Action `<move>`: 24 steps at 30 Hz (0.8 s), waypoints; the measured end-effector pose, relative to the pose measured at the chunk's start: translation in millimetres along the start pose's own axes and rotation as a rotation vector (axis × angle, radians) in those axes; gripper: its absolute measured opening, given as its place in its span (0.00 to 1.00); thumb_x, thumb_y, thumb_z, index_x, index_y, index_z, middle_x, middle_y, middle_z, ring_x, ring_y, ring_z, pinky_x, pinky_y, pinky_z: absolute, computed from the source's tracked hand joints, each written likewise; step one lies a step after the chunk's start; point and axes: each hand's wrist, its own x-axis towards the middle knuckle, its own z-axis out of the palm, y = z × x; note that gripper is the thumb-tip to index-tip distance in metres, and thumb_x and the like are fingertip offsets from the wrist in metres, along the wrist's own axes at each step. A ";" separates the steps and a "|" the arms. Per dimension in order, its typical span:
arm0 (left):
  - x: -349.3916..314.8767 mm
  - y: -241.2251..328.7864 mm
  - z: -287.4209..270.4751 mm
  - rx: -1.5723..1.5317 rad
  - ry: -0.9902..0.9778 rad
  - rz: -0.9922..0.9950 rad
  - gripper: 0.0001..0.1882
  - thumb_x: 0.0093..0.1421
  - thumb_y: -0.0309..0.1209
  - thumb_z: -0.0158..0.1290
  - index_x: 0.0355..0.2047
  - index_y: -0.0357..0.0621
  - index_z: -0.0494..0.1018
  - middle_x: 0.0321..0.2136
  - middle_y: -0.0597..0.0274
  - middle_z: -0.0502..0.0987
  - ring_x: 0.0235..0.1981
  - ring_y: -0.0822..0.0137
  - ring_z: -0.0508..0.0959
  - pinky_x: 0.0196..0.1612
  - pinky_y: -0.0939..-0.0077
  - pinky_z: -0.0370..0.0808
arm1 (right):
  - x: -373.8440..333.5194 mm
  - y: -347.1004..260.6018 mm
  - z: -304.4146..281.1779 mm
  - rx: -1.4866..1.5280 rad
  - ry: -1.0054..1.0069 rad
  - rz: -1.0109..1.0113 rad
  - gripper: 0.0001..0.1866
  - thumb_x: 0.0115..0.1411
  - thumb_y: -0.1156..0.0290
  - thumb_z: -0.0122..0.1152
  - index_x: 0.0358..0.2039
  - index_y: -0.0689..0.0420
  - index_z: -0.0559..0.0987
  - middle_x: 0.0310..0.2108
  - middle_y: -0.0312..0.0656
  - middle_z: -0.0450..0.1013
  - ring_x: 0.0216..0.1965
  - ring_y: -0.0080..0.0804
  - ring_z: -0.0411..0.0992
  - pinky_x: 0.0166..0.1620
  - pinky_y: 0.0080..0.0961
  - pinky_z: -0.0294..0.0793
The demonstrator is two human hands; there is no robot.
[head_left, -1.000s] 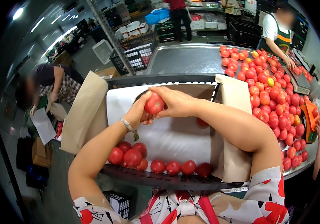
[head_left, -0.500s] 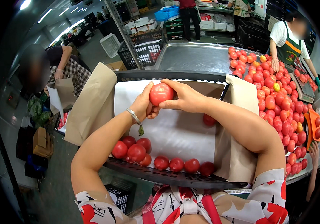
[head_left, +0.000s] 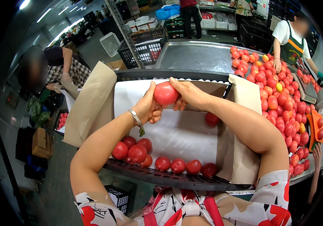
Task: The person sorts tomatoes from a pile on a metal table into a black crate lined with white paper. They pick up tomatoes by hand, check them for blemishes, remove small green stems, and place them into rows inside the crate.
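Observation:
Between both my hands is one red tomato [head_left: 166, 93], held above a black crate [head_left: 169, 180] lined with white and brown paper. My left hand [head_left: 148, 106] closes on its left side, with a metal bracelet [head_left: 135, 117] on that wrist. My right hand [head_left: 189, 94] grips it from the right, thumb on top. Several tomatoes [head_left: 137, 153] sit in the crate's near left corner, and a row of others [head_left: 178, 165] runs along its near wall. One more tomato [head_left: 211, 119] lies at the right, partly under my right forearm.
A metal table [head_left: 195, 56] at the right carries a big heap of tomatoes [head_left: 278, 98], a scale [head_left: 305, 89] and an orange tray [head_left: 314, 130]. A co-worker [head_left: 291, 41] stands behind it. Another person [head_left: 67, 67] bends over paper at the left. A metal post [head_left: 125, 34] rises beyond the crate.
The tomato has turned in my hands: its stem end faced up before and now smooth skin shows. It has shifted slightly right. The person at the left has moved the paper.

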 end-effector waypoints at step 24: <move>28.5 -97.0 -43.8 1.570 -0.167 -0.471 0.30 0.37 0.49 0.61 0.33 0.36 0.74 0.33 0.49 0.77 0.35 0.57 0.77 0.40 0.69 0.73 | -2.7 -14.2 -3.8 0.358 0.092 0.105 0.25 0.54 0.48 0.50 0.39 0.59 0.69 0.30 0.46 0.70 0.23 0.35 0.72 0.23 0.27 0.73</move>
